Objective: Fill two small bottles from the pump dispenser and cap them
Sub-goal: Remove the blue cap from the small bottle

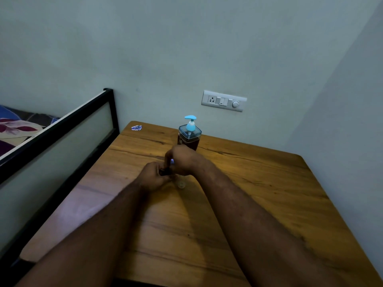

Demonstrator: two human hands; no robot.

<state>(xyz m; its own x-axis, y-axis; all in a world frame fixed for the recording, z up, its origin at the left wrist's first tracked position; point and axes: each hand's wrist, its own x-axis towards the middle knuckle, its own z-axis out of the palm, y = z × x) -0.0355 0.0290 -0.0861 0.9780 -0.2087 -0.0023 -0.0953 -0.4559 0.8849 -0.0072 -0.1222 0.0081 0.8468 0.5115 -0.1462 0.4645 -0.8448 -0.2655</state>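
A square pump dispenser (pixel 189 137) with a light blue pump head and dark liquid stands at the back of the wooden table (pixel 259 193). In front of it my left hand (pixel 154 176) grips a small dark bottle (pixel 164 172), mostly hidden by the fingers. My right hand (pixel 182 159) comes over from the right and pinches the top of that bottle, where a cap seems to sit. A second small clear bottle (pixel 182 183) stands on the table just right of my left hand, under my right wrist.
A blue and white sticker (pixel 136 127) lies at the table's back left corner. A black-framed bed end (pixel 62 129) runs along the table's left side. A switch plate (pixel 223 101) is on the wall behind. Another wall closes in on the right.
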